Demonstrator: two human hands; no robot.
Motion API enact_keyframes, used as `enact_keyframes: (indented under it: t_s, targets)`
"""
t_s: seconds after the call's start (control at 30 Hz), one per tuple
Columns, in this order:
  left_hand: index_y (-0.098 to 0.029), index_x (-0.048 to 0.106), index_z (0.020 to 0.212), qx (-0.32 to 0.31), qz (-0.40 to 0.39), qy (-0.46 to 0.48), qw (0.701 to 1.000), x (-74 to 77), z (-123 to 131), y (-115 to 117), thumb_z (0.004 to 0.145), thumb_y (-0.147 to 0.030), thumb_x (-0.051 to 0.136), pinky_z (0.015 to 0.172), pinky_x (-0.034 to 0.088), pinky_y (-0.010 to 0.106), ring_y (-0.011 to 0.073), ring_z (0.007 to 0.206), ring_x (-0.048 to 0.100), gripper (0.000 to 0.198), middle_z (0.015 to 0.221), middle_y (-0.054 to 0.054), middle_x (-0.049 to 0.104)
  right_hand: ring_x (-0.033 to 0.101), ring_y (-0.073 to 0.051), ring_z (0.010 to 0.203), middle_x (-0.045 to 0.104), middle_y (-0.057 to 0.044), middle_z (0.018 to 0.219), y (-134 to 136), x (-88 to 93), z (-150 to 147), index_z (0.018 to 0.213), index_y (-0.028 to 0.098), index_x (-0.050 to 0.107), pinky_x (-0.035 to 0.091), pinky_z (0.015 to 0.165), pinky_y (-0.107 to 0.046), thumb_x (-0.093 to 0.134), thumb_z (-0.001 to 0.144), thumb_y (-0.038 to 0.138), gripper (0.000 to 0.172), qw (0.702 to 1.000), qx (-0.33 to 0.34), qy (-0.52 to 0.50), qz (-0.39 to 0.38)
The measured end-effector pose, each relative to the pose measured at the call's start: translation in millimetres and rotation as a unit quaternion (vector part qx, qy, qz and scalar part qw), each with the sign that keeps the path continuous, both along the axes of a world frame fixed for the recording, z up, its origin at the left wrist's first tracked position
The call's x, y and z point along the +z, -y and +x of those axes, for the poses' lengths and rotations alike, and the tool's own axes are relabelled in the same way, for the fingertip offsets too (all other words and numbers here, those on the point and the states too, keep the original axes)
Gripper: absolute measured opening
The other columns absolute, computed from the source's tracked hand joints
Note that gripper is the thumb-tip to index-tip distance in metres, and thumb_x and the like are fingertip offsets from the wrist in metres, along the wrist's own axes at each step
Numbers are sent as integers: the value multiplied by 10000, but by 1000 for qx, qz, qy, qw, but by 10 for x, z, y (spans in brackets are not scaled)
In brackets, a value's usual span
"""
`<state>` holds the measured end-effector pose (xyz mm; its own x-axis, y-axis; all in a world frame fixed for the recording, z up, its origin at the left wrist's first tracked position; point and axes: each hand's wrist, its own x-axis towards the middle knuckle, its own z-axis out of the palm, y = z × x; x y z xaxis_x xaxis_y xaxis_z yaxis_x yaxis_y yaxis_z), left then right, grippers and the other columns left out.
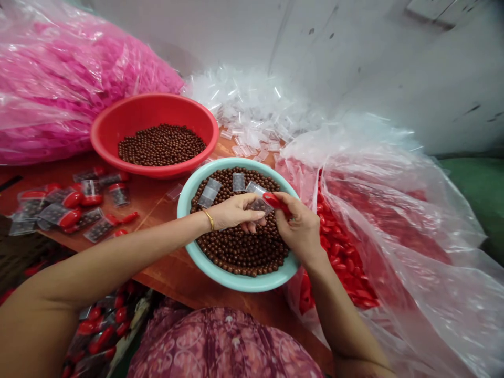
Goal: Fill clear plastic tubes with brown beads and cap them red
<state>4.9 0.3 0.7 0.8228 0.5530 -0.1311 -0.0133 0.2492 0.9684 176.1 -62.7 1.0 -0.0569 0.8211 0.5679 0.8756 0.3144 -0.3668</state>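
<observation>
Above a light-blue basin point(187, 247) of brown round balls point(240, 252), my left hand point(236, 211) grips a small clear plastic box point(263, 206). Dark balls seem to show inside it, though my fingers hide part. My right hand point(297, 223) pinches a red cap point(277, 201) against the box's open-looking right end; whether it is seated I cannot tell. Other clear boxes point(210, 192) lie on the balls, one of them upright near the middle point(238, 182).
A red basin point(98, 142) with more balls stands behind left. Filled red-capped boxes point(65, 202) lie on the table's left, more below its edge. A pink-filled bag point(59, 84), heaped clear boxes point(252, 105) and an opened bag of red caps point(342, 257) surround the basins.
</observation>
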Motion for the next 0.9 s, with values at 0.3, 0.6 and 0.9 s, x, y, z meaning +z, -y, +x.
enact_keyframes:
  t_s: [0.3,0.6,0.9]
  targets:
    - [-137,497,941,60,116,-13,991,-56,40,51,742,-270,605,565,425,219,82,584,502,263,757,-12,566,672,-147,791,723,-48,1021,29,-54,-58,1227,198,543,508,772,-242,498,820,55,434,968,8,195,156]
    - [-138,494,732,99,190,-54,975,-43,27,69,613,-164,584,571,375,212,92,616,439,151,654,-40,495,640,-119,642,726,-30,872,121,-3,-221,1190,204,567,536,636,-226,509,806,34,424,992,67,57,88]
    - [-148,453,653,115,158,-49,980,43,28,9,540,-144,540,540,333,204,73,580,399,143,606,-56,444,684,-170,866,714,-58,1028,60,118,-272,1128,204,617,561,794,-303,482,809,76,369,995,89,9,38]
